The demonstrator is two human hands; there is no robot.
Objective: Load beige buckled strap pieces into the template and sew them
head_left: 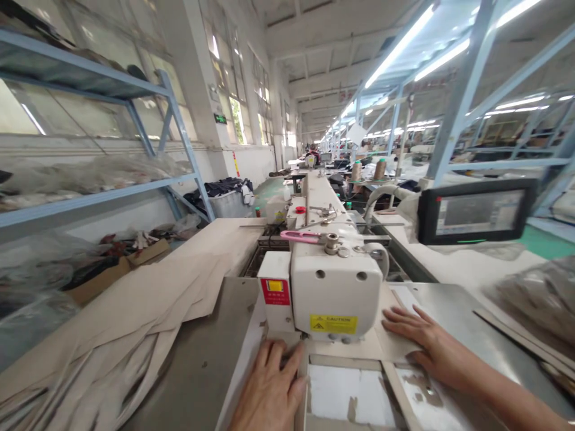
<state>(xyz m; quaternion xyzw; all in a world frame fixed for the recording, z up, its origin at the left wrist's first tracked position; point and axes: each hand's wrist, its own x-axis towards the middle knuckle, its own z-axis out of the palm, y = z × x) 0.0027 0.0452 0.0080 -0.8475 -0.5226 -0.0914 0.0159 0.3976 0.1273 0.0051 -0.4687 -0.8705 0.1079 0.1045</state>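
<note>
My left hand (272,386) lies flat with fingers stretched out on a beige fabric piece (386,346) and the frame under the head of a white sewing machine (335,287). My right hand (415,335) rests flat, fingers spread, on the same beige fabric to the right of the machine head. Neither hand grips anything. A yellow caution label (333,324) and a red label (275,291) mark the machine's front. Pink scissors (300,237) lie on top of the machine.
A pile of beige fabric pieces (112,335) covers the table to the left. A control screen (477,211) stands at the right. Blue shelving (135,120) with bagged goods lines the left wall. Thread cones (380,169) stand further back. The metal table top (453,311) extends right.
</note>
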